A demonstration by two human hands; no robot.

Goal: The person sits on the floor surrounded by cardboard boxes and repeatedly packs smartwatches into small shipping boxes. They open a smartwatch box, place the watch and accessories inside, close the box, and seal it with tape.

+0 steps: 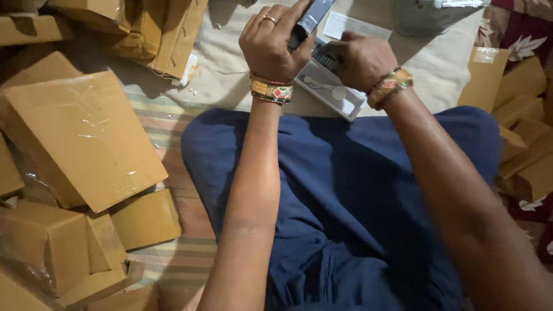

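My left hand [272, 41] grips a dark, flat rectangular object [314, 16] that sticks up and away from me. Just to its right, my right hand [358, 59] closes on a small dark ridged part [324, 56] at the lower end of that object. Under both hands lies an open white tray-like box [333, 92] with a white cable and round piece inside. Both wrists wear beaded bangles. My lap, in blue cloth, fills the middle of the view.
Several taped brown cardboard parcels [86, 135] are piled at my left, more boxes [521, 109] at my right. A striped mat [167, 124] covers the floor. A white paper slip [352, 26] lies beyond the hands.
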